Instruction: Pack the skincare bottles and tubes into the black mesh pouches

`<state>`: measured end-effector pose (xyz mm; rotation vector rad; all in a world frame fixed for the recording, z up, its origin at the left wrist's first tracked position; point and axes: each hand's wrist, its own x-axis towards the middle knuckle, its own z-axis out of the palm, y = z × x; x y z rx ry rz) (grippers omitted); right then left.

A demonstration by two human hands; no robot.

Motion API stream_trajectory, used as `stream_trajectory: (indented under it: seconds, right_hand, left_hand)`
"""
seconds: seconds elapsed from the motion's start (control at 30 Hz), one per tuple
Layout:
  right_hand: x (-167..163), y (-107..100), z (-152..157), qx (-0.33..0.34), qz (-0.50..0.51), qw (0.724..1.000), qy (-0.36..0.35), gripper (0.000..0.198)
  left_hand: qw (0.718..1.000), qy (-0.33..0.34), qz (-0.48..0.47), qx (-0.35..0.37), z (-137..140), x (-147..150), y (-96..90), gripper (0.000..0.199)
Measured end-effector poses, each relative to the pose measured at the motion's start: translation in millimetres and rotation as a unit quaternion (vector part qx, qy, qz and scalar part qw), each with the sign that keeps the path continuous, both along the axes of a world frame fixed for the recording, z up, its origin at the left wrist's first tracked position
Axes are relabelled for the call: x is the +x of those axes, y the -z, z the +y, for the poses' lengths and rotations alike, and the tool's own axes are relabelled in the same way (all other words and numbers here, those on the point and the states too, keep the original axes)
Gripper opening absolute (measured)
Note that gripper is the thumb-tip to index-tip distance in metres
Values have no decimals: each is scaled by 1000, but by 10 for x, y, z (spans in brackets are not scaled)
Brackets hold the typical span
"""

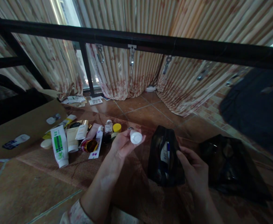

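My left hand [124, 142] is closed around a small white bottle [136, 137], its round white end facing me. To the right of it stands a black pouch [156, 155] with its top opening apart; a white tube with a blue part [165, 153] shows inside. My right hand [193, 163] grips the right edge of that pouch between thumb and fingers. Left of my left hand lies a group of toiletries: a white and green tube [59, 146], a slim white tube [99, 137], a gold-rimmed jar [91, 145] and a yellow-lidded jar [117, 127].
A second black bag [234, 168] lies to the right. At the left stands a cardboard box [34, 124]. A black metal rail [150, 42] crosses in front of striped curtains [131, 71]. The things rest on a brown cloth [80, 171] over a tiled floor [45, 193].
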<state>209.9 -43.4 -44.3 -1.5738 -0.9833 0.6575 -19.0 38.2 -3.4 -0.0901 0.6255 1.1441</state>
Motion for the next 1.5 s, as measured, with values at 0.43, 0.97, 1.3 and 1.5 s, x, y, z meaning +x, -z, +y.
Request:
stream_trajectory:
  seconds: [0.43,0.97,1.3,1.5]
  right_hand:
    - [5,-5,-12,6,5,1000,-3,38]
    - [4,3,-9,0,5,1000,-2,35]
    - [-11,-10,-4,5,8,1000,-7,34]
    - [-8,-5,-8,6,6,1000,-6,36]
  left_hand:
    - [1000,0,-8,-5,-11,2,22,31]
    - [999,-28,8,-32,-3,33,-26,26]
    - [999,13,45,4,-36,33,-21,27]
    - [994,43,101,18,-51,20,-26,27]
